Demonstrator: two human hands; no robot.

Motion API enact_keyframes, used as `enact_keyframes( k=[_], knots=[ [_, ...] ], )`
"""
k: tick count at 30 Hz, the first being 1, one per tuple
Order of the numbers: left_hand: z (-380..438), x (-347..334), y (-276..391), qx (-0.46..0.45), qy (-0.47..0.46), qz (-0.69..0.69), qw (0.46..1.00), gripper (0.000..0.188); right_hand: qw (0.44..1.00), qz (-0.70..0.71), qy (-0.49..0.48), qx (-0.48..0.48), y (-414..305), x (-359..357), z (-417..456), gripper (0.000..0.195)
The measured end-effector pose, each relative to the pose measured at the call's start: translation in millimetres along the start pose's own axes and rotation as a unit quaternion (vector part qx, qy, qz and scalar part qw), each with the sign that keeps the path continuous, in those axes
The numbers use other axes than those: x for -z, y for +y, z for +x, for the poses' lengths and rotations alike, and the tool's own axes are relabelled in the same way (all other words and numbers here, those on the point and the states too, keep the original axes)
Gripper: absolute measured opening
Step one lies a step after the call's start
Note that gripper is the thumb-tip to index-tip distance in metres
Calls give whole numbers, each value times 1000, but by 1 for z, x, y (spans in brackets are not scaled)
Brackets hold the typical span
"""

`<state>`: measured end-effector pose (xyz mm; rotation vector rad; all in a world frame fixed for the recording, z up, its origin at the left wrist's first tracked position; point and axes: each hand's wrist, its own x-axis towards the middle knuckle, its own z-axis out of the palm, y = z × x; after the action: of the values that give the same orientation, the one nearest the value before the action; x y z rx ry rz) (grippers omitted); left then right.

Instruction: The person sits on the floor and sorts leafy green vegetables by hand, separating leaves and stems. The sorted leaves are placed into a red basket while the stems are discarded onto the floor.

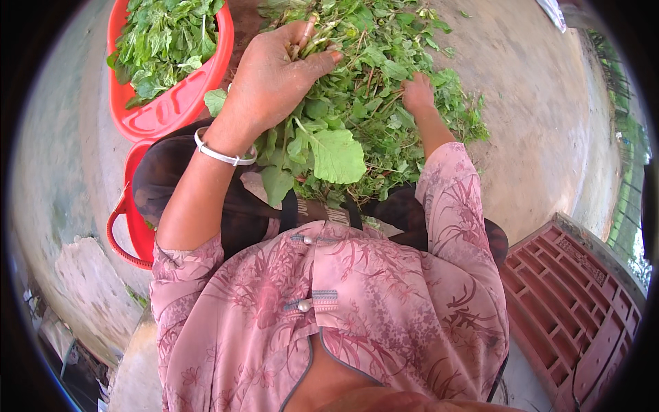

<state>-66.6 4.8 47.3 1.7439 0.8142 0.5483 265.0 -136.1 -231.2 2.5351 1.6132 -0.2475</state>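
My left hand point(273, 77), with a silver bangle on its wrist, grips a bunch of cut stems point(322, 38) between thumb and fingers. Broad green leaves point(337, 154) hang below that hand. A large heap of leafy greens point(376, 67) lies on the ground before me. At the heap's right side, my right hand point(418, 95) has its fingers curled at some thin stems, their tips partly hidden among leaves. To the left, a red plastic basin point(170, 105) holds a pile of loose green leaves point(165, 46).
A red container with a braided-looking handle point(116, 237) stands by my left knee, partly covered by my dark trouser leg point(170, 175). Concrete floor point(530, 129) surrounds the heap. At lower right is a reddish-brown lattice panel point(571, 298). Mesh fencing point(625, 170) runs along the far right.
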Motion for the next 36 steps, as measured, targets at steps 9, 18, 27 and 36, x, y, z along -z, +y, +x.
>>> enact_keyframes(
  k=[9,18,27,36],
  knots=[
    [0,-10,-1,-41,17,-14,999,28,994,92,-54,-37,50,145,-50,18],
    [7,-37,-13,-99,26,53,993,35,750,638,-81,-157,31,248,-127,23],
    [-26,-99,-43,-395,50,278,874,44,744,633,-195,-88,-77,229,-168,19],
    [-46,-109,-32,-291,-54,325,898,14,866,459,-192,-62,-96,242,-181,17]
  ],
)
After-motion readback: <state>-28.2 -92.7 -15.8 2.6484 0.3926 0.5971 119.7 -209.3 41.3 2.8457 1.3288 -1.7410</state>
